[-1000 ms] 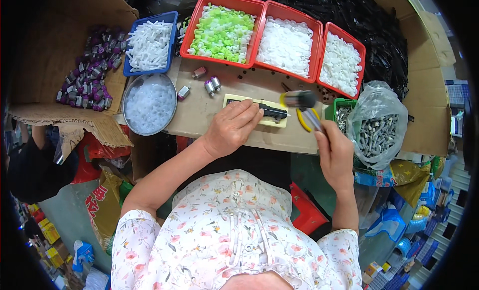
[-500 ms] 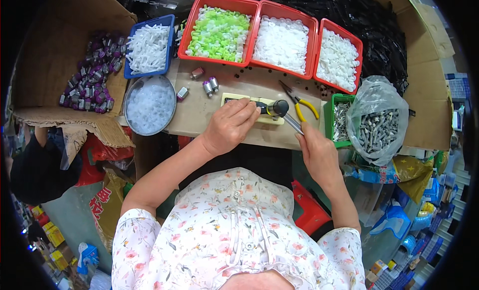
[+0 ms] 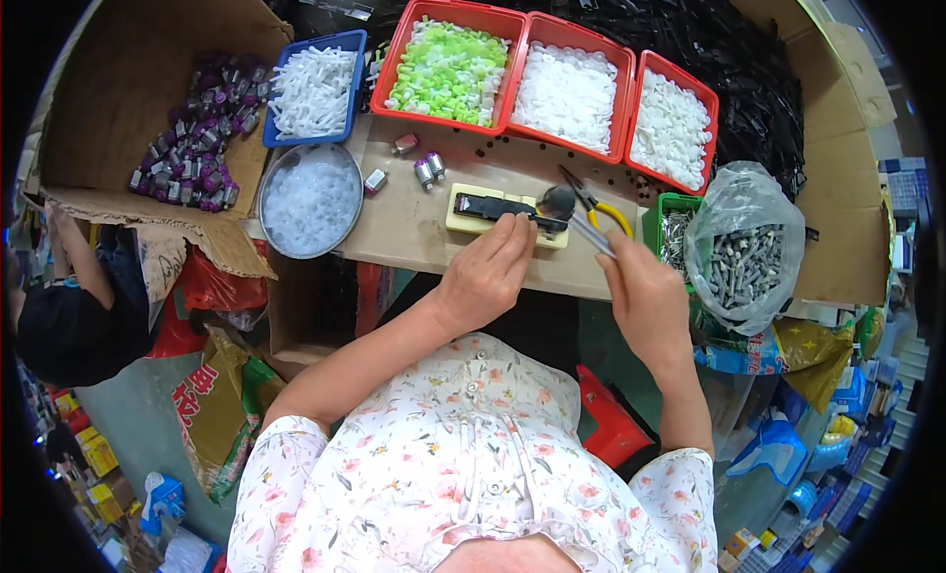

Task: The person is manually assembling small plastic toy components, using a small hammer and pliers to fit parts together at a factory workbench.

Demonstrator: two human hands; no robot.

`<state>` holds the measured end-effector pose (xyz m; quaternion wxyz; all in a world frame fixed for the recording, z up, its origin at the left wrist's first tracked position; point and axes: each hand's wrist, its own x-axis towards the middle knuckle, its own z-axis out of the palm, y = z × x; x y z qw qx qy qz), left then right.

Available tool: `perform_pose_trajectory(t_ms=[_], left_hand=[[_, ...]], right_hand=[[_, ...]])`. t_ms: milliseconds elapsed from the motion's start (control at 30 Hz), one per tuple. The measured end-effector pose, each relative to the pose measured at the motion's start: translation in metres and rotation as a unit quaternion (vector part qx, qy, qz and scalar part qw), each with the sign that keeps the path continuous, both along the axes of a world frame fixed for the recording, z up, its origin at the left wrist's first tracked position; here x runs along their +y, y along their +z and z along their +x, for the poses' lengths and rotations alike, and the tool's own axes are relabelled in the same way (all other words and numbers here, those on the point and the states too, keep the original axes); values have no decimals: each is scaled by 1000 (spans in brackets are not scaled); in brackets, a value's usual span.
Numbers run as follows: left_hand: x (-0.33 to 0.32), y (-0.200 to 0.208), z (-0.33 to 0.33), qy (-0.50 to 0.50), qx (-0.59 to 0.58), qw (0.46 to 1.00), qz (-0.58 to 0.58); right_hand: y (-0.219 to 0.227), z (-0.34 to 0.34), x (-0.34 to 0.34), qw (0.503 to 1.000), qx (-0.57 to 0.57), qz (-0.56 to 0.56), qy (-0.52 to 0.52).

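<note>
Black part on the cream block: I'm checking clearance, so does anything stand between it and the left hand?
Nothing visible: the left hand appears to touch the black part. The hammer head is right of the fingers, not between.

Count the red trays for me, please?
3, in a row: the left tray, beside the blue tray; the middle tray; and the right tray, behind the green tray. Others could be hidden.
</note>
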<state>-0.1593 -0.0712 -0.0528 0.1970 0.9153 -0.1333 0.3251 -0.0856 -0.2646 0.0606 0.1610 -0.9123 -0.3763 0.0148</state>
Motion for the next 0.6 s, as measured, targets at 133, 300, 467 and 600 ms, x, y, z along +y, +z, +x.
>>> perform_pose_trajectory(t_ms=[133, 300, 467, 600], left_hand=[[1, 3, 1, -7, -6, 1000, 12], [1, -2, 0, -8, 3, 1000, 15], [-1, -1, -1, -6, -17, 1000, 14], [4, 3, 3, -16, -3, 1000, -8]], right_hand=[[6, 3, 21, 969, -94, 228, 27], [3, 8, 24, 997, 2, -70, 43], [-10, 7, 24, 985, -67, 150, 58], [0, 11, 32, 997, 23, -72, 33]])
